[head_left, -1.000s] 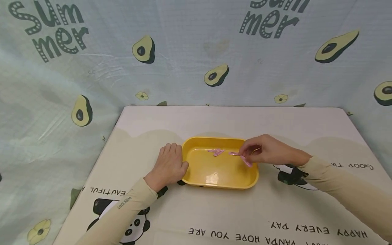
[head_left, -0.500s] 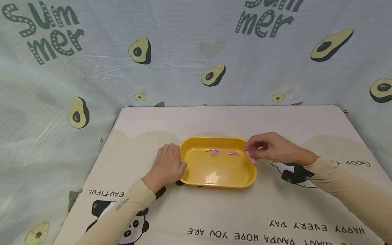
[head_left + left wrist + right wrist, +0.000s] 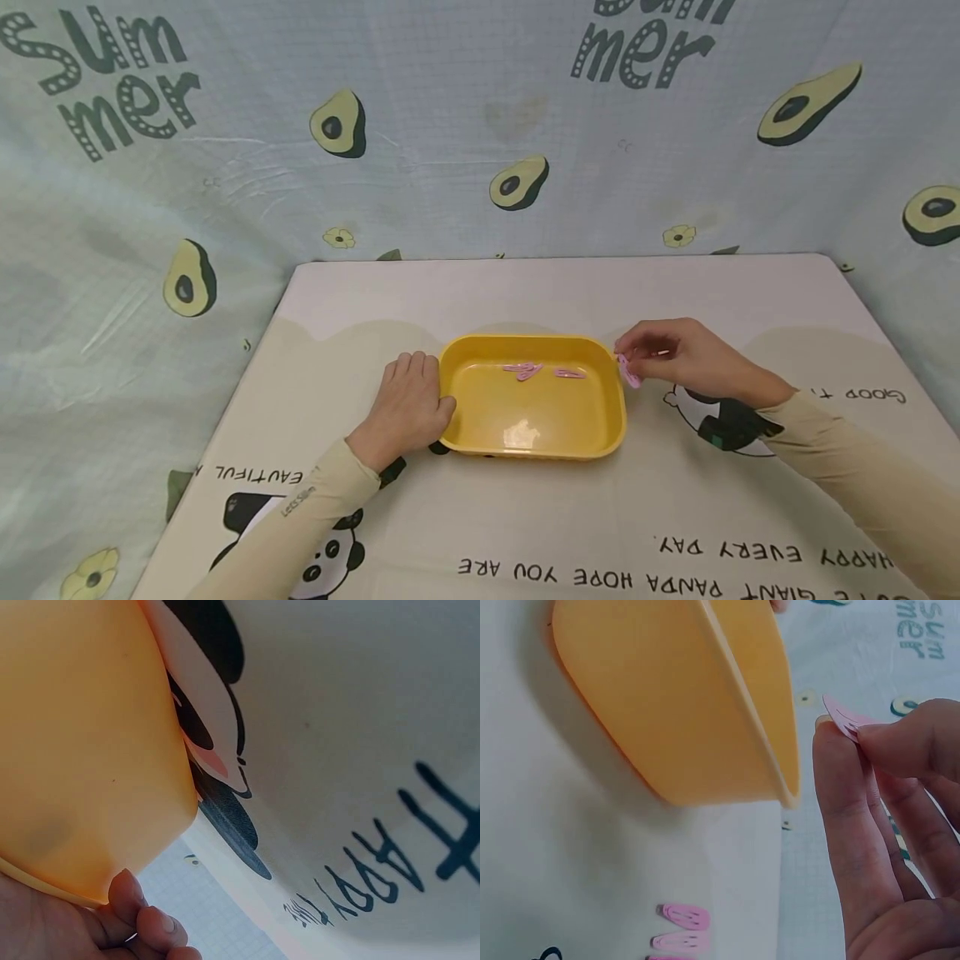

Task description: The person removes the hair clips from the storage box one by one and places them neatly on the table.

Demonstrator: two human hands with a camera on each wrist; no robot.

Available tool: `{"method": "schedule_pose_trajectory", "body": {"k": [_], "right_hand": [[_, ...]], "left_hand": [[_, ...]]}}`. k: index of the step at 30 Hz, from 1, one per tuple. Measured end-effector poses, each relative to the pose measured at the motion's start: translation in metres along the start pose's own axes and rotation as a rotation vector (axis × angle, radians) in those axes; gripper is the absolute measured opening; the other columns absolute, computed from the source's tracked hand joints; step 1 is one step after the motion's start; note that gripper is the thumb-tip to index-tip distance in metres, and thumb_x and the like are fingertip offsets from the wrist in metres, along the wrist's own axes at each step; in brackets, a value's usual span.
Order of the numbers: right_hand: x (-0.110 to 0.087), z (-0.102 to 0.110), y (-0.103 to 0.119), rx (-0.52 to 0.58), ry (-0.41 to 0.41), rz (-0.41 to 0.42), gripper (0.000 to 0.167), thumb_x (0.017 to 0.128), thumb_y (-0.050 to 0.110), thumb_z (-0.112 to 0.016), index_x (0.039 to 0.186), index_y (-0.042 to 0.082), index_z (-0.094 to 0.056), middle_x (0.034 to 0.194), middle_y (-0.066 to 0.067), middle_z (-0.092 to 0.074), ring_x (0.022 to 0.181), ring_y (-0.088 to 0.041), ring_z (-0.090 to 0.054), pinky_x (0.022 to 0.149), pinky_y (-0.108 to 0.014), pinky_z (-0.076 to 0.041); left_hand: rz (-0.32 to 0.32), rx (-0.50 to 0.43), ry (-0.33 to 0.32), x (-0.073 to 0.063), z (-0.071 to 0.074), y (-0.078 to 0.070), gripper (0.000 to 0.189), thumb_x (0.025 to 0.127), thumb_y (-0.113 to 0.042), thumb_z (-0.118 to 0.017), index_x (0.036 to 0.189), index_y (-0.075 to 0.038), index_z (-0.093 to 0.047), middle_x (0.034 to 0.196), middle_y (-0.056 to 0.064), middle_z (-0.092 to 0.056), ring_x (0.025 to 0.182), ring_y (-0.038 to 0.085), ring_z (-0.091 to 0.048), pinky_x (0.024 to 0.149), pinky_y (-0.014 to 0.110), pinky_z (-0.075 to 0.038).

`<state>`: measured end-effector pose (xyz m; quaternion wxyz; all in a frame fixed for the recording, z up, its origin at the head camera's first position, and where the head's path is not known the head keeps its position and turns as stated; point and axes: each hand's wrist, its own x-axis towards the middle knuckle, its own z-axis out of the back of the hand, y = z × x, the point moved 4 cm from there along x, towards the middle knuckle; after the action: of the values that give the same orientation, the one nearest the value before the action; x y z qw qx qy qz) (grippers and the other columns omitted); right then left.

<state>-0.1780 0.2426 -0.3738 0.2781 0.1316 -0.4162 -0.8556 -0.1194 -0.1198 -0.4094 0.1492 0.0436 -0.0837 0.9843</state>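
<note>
A yellow plastic tray (image 3: pixel 480 421) lies on the table. My left hand (image 3: pixel 408 408) grips its left end, fingers curled at the rim, as the left wrist view also shows. Inside, near the far wall, are a small cluster of pink snap hair clips (image 3: pixel 522 370) and a separate pink hair clip (image 3: pixel 569 374). Just beyond the tray's right rim, my right hand (image 3: pixel 686 358) pinches another pink hair clip (image 3: pixel 628 372) between thumb and fingertips. In the right wrist view this held clip (image 3: pixel 845 720) is seen partly edge-on.
Several pink hair clips lie in a row on the table; the right wrist view shows a darker clip (image 3: pixel 685 916) and a paler clip (image 3: pixel 681 942). The table cover (image 3: pixel 555 517) has panda drawings and lettering. A patterned curtain (image 3: pixel 435 125) hangs behind the table's far edge.
My right hand has carried the pinched hair clip from above the tray rightward, out past its right rim. The left hand keeps its grip on the tray.
</note>
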Motion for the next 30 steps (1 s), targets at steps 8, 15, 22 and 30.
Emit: {"method": "schedule_pose_trajectory", "body": {"k": [8,15,22,30], "right_hand": [[-0.008,0.006,-0.015,-0.01,-0.087,-0.076,0.02,0.095,0.011,-0.07,0.115,0.012,-0.072,0.096,0.0,-0.072,0.084,-0.01,-0.067,0.075,-0.021,-0.058],[-0.016,0.013,-0.035,-0.038,-0.166,-0.187,0.022,0.098,0.019,-0.069,0.119,0.015,-0.07,0.107,-0.004,-0.073,0.089,-0.006,-0.068,0.079,-0.018,-0.057],[-0.023,0.017,-0.053,-0.043,-0.22,-0.226,0.026,0.099,0.021,-0.068,0.123,0.014,-0.069,0.116,-0.007,-0.071,0.095,0.003,-0.065,0.081,-0.01,-0.054],[-0.026,0.019,-0.073,-0.013,-0.277,-0.289,0.029,0.096,0.022,-0.072,0.123,0.014,-0.069,0.113,-0.004,-0.073,0.088,0.002,-0.067,0.079,-0.011,-0.054]], "left_hand": [[-0.001,-0.005,0.018,-0.001,0.0,0.0,0.019,0.09,-0.019,-0.054,0.09,-0.002,-0.046,0.079,0.007,-0.036,0.076,0.024,-0.031,0.075,0.036,-0.029],[-0.012,-0.004,-0.002,0.0,0.0,-0.001,0.019,0.09,-0.019,-0.053,0.09,-0.002,-0.046,0.079,0.007,-0.036,0.076,0.025,-0.031,0.074,0.036,-0.028],[-0.011,0.007,-0.003,0.0,-0.001,0.0,0.018,0.089,-0.019,-0.053,0.089,-0.002,-0.046,0.079,0.007,-0.035,0.075,0.025,-0.03,0.073,0.035,-0.026],[-0.013,0.003,-0.014,0.0,0.0,-0.001,0.018,0.089,-0.019,-0.053,0.089,-0.002,-0.046,0.078,0.007,-0.034,0.075,0.024,-0.03,0.073,0.034,-0.026]]}}
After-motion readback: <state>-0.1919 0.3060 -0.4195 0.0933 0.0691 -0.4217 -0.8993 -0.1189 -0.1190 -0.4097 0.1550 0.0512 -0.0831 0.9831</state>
